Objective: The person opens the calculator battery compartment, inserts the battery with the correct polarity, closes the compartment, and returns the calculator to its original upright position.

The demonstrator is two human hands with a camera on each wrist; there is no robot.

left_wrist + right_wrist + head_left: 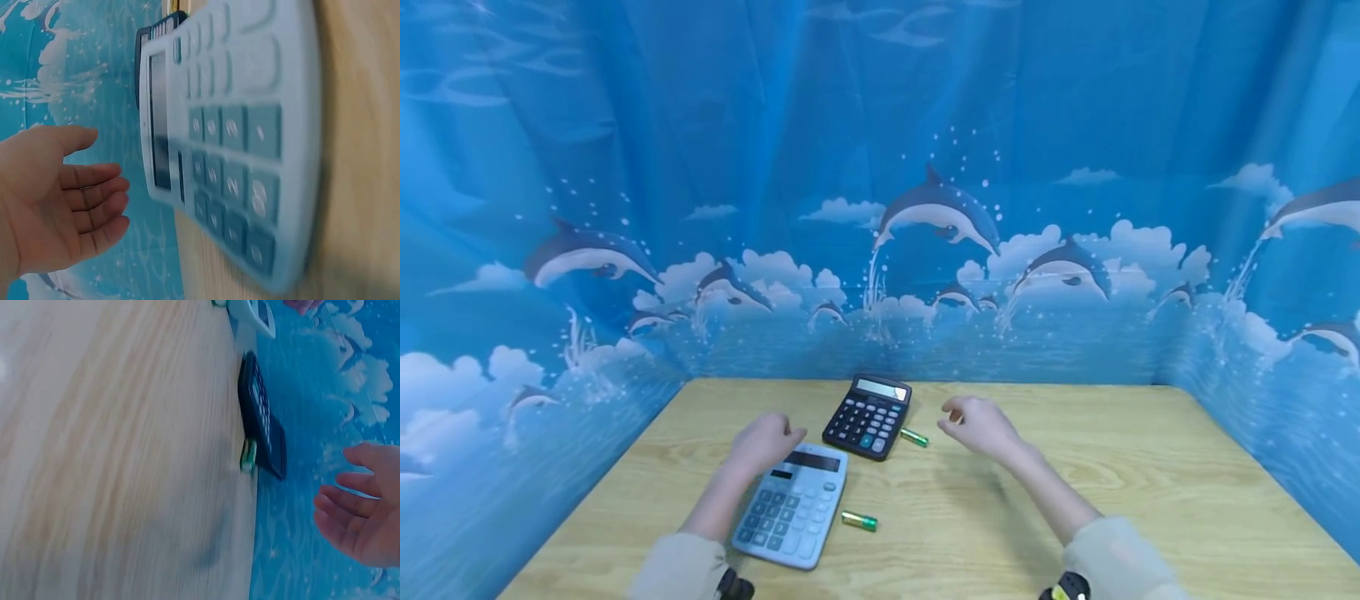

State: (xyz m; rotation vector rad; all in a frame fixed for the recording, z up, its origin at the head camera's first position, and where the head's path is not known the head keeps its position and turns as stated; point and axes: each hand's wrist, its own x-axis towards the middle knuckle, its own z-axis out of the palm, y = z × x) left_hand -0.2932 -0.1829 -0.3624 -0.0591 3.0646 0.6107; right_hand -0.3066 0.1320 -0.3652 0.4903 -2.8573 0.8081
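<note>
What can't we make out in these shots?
Upper left corner of the pale calculator: head view, behind the left grip.
Most of the black calculator: left wrist view, behind the pale one.
Print on the near battery and far battery: head view, too small.
Table near edge: head view, cut off at bottom.

So the near calculator is on the table, one battery just to its right, far calculator and second battery behind-right of it.

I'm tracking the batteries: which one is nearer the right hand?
The far battery, beside the black calculator; the other battery, beside the pale blue calculator, lies farther from the right hand.
</note>
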